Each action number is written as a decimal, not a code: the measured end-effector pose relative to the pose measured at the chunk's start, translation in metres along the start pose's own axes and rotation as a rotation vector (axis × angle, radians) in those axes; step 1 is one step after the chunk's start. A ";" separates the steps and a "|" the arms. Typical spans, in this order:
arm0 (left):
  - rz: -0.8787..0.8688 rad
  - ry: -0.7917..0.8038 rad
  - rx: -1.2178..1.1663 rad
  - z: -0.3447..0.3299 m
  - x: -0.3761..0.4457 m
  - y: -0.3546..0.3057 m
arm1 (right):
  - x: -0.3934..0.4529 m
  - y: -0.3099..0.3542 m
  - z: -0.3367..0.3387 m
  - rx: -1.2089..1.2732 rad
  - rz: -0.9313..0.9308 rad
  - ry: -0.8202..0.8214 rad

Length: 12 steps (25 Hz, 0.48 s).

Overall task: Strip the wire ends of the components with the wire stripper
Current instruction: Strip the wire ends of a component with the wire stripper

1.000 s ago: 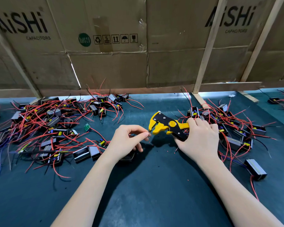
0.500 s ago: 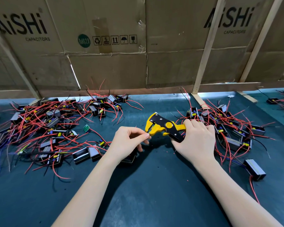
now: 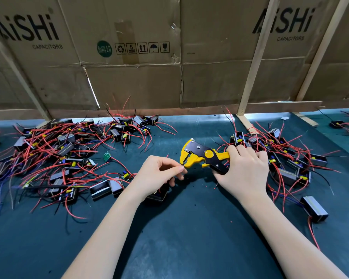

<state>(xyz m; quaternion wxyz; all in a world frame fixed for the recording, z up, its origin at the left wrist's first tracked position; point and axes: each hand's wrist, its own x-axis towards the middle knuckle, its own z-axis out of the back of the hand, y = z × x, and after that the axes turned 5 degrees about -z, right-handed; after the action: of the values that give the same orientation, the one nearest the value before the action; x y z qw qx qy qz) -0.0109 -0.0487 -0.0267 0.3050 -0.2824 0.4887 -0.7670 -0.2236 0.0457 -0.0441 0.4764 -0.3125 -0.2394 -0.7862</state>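
My right hand [image 3: 245, 172] grips the handles of a yellow and black wire stripper [image 3: 201, 155], whose jaws point left. My left hand [image 3: 157, 176] pinches a thin wire end between thumb and forefinger right at the stripper's jaws. A dark box-shaped component [image 3: 156, 195] lies under my left palm, mostly hidden. The wire's colour is too small to tell.
A large pile of components with red wires [image 3: 54, 158] covers the left of the dark green mat [image 3: 179, 228]. A second pile [image 3: 286, 158] lies right of my right hand. One component [image 3: 314, 208] sits apart at the right. Cardboard panels and wooden struts [image 3: 252, 63] wall the far edge.
Both hands and the stripper have drifted slightly left. The wire end held by my left hand now meets the stripper's jaws.
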 end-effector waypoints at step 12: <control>0.011 -0.027 -0.083 -0.003 0.001 0.004 | -0.001 0.001 -0.001 0.006 0.010 -0.041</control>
<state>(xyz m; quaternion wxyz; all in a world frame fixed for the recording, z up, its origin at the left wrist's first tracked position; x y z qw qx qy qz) -0.0133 -0.0489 -0.0315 0.3037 -0.3026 0.5175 -0.7405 -0.2226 0.0454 -0.0458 0.4761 -0.3282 -0.2498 -0.7767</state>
